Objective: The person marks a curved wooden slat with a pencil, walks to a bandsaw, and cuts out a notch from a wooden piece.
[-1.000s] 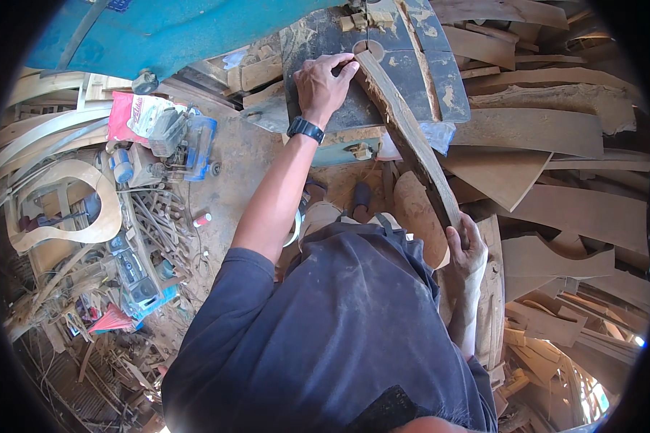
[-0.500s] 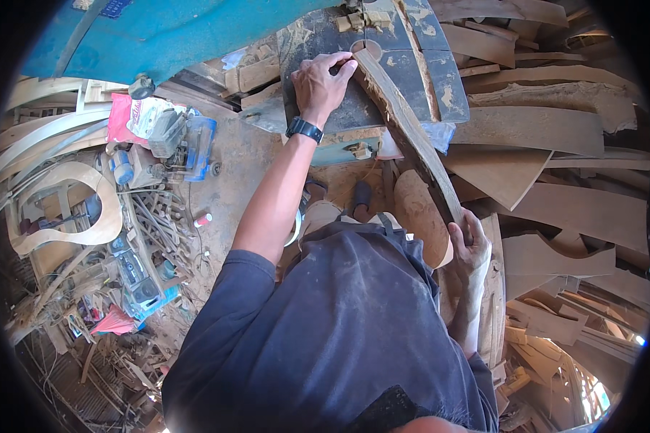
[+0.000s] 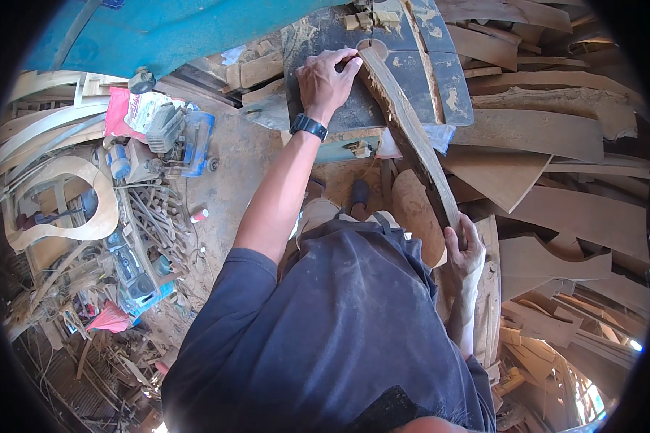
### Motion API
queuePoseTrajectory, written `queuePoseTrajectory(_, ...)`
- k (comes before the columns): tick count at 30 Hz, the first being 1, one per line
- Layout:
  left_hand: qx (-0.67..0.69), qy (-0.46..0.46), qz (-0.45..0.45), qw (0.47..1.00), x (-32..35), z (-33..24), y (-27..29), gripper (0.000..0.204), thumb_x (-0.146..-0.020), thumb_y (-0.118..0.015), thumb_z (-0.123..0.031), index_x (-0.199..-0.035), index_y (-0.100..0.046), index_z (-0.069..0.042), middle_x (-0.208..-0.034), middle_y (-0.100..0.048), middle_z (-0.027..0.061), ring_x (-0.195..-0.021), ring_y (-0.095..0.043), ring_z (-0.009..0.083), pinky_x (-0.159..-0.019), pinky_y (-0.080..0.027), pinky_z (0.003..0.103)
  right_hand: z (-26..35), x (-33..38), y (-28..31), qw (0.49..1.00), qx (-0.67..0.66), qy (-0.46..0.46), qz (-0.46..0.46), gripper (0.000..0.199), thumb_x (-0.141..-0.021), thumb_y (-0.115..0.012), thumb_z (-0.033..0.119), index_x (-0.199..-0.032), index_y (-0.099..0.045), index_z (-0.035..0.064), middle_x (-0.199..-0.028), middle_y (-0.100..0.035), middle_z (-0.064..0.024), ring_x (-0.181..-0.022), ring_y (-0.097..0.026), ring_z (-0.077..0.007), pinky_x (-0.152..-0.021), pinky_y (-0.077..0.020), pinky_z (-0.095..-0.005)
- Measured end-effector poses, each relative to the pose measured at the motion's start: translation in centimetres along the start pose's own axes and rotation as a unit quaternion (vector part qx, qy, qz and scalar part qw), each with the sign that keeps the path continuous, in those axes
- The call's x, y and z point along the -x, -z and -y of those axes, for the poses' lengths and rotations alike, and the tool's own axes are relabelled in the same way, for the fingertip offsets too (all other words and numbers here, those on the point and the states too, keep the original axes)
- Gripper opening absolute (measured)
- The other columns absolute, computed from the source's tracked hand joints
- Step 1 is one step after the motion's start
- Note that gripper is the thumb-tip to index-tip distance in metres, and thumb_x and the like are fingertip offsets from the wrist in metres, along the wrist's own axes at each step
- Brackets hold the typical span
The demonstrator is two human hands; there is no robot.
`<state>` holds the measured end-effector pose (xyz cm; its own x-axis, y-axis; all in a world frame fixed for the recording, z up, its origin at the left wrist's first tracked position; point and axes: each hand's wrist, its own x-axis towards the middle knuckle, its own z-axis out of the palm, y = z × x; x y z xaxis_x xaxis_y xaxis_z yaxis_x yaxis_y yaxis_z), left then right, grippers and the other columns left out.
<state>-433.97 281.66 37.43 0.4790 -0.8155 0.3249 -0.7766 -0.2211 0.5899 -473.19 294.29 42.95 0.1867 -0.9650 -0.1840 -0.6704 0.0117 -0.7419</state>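
While the wooden board lay with its far part over the dark table, the left hand had its bent fingers against the far end's left edge; whether they gripped, I could not tell. The right hand gripped the near end between thumb and fingers.

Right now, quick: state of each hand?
Left hand: curled against the wooden board at its far end; grip can't be told.
Right hand: closed, holding the board's near end.
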Motion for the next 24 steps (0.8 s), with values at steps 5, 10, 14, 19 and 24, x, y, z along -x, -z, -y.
queuePoseTrajectory(5, 0.013, 0.005, 0.003, 1.0, -0.1, 0.18, -0.07, 0.029, -0.093, -0.068, -0.046, -0.111, -0.077, -0.025, -0.114, -0.075, 0.0013, -0.108, -0.066, 0.0286, -0.094, -0.047, 0.046, 0.68, 0.24, -0.27, 1.0, 0.009, 0.007, 0.0, 0.039, -0.094, -0.071, 0.02, -0.129, -0.065, 0.0048, -0.085, -0.073, -0.0168, -0.075, -0.074, -0.0192, -0.072, -0.0567, -0.0335)
queuePoseTrajectory(10, 0.011, 0.011, 0.003, 1.0, -0.14, 0.1, -0.16, 0.03, -0.094, -0.066, -0.046, -0.112, -0.077, -0.025, -0.115, -0.075, 0.0017, -0.109, -0.065, 0.0297, -0.095, -0.045, 0.047, 0.87, 0.7, -0.69, 1.0, -0.007, -0.001, 0.007, 0.038, -0.094, -0.069, 0.019, -0.128, -0.064, 0.0045, -0.086, -0.073, -0.018, -0.075, -0.074, -0.0206, -0.073, -0.0568, -0.0345)
queuePoseTrajectory(14, 0.007, 0.015, 0.006, 1.0, -0.21, 0.0, 0.04, 0.03, -0.094, -0.066, -0.047, -0.112, -0.077, -0.026, -0.116, -0.074, 0.0016, -0.109, -0.066, 0.0293, -0.096, -0.045, 0.047, 0.84, 0.54, -0.43, 1.0, -0.006, -0.015, 0.02, 0.039, -0.093, -0.067, 0.018, -0.13, -0.063, 0.0047, -0.087, -0.074, -0.0187, -0.076, -0.074, -0.0217, -0.073, -0.0568, -0.035)
queuePoseTrajectory(19, 0.008, 0.014, 0.009, 1.0, -0.25, -0.02, 0.11, 0.03, -0.094, -0.067, -0.047, -0.112, -0.077, -0.026, -0.117, -0.075, 0.0019, -0.11, -0.066, 0.0288, -0.096, -0.045, 0.048, 0.27, 0.33, -0.46, 1.0, -0.004, 0.001, 0.016, 0.039, -0.094, -0.066, 0.017, -0.13, -0.063, 0.0046, -0.087, -0.074, -0.0182, -0.075, -0.074, -0.0218, -0.073, -0.0568, -0.0349)
queuePoseTrajectory(24, 0.015, 0.01, -0.004, 1.0, -0.22, 0.06, -0.2, 0.028, -0.094, -0.066, -0.045, -0.11, -0.077, -0.025, -0.114, -0.075, 0.001, -0.107, -0.065, 0.0287, -0.094, -0.044, 0.048, 0.93, 0.72, -0.61, 0.999, -0.009, -0.028, 0.036, 0.04, -0.094, -0.067, 0.018, -0.131, -0.063, 0.0044, -0.097, -0.074, -0.0199, -0.082, -0.075, -0.0249, -0.077, -0.0572, -0.0362)
